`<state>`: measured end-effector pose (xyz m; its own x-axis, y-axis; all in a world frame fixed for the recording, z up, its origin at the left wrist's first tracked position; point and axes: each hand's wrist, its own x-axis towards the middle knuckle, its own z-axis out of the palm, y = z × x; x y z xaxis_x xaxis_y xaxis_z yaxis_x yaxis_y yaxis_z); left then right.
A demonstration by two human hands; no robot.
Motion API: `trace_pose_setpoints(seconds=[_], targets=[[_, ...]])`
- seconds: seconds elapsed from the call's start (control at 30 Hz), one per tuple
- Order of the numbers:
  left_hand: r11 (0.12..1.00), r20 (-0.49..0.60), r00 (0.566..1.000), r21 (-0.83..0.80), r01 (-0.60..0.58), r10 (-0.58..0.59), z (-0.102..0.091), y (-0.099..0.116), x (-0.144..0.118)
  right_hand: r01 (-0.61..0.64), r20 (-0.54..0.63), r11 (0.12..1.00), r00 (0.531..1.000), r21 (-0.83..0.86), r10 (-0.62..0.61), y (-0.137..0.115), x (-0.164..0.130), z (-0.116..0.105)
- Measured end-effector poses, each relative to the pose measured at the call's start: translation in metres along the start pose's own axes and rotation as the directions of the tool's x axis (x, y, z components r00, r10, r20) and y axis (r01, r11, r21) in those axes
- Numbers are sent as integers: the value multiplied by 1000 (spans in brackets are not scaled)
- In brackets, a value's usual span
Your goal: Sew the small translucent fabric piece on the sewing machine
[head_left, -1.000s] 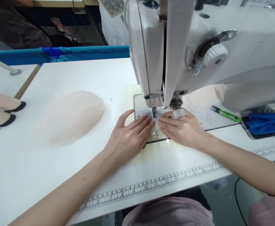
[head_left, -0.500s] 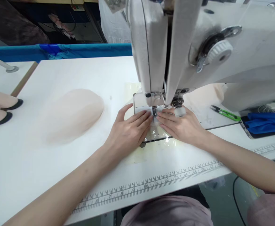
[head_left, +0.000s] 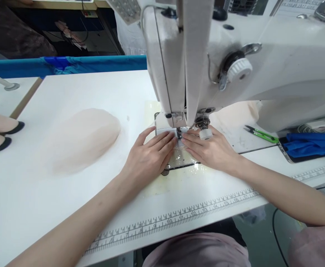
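My left hand [head_left: 148,157] lies flat on the needle plate [head_left: 176,163] of a white sewing machine [head_left: 234,63], fingers together and pointing at the presser foot [head_left: 179,134]. My right hand [head_left: 211,150] lies flat opposite it, fingertips almost touching the left ones just under the needle. Between the fingertips is a small sheer, pale piece [head_left: 180,145]; both hands press it down. What it is exactly is hard to tell.
A heap of pale pink fabric [head_left: 81,139] lies on the white table [head_left: 68,200] to the left. Green thread snips [head_left: 261,134] and blue cloth [head_left: 312,146] sit at the right under the machine arm. A printed ruler [head_left: 179,218] runs along the front edge. Two pink pieces with dark tips [head_left: 1,133] lie far left.
Both hands stay pressed flat at the presser foot, fingertips creeping slightly closer to the needle. The view has shifted a little; nothing was picked up or let go.
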<state>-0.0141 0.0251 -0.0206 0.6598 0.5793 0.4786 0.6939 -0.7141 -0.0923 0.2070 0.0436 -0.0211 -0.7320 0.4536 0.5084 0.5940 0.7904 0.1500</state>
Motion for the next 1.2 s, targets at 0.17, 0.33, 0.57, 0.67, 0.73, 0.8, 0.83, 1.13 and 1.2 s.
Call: trace_pose_setpoints(seconds=[0.17, 0.33, 0.57, 0.67, 0.73, 0.8, 0.83, 1.13, 1.2], targets=[[995, 60, 994, 43, 89, -92, 2, 0, -2, 14, -14, 1000, 1000, 12, -13, 0, -1, 1], [986, 16, 999, 161, 48, -51, -12, 6, 1, 27, -88, 1000, 996, 13, -26, -3, 0, -6], [998, -5, 1000, 57, -15, 15, -17, 4, 1, 55, -135, 992, 990, 112, -39, -21, 6, -13], [999, 7, 1000, 45, 0, -1, -15, 2, 1, 55, -118, 991, 992, 121, -40, -24, 5, -12], [999, -22, 1000, 50, 18, -17, -14, 1, 0, 33, -117, 993, 993, 117, -19, -25, 5, -12], [999, -24, 1000, 29, 21, -20, -15, 0, 0, 20, -97, 991, 995, 130, -8, -25, 4, -12], [999, -15, 1000, 19, 26, -25, -15, 0, 0, 20, -85, 991, 996, 136, -9, -25, 4, -12], [993, 16, 1000, -119, -8, 10, -12, 0, 0, 9, -57, 997, 998, 82, -4, -27, 5, -17], [987, 51, 999, -159, 14, -6, -9, 0, 1, -17, 4, 996, 1000, 84, 17, -26, 3, -15]])
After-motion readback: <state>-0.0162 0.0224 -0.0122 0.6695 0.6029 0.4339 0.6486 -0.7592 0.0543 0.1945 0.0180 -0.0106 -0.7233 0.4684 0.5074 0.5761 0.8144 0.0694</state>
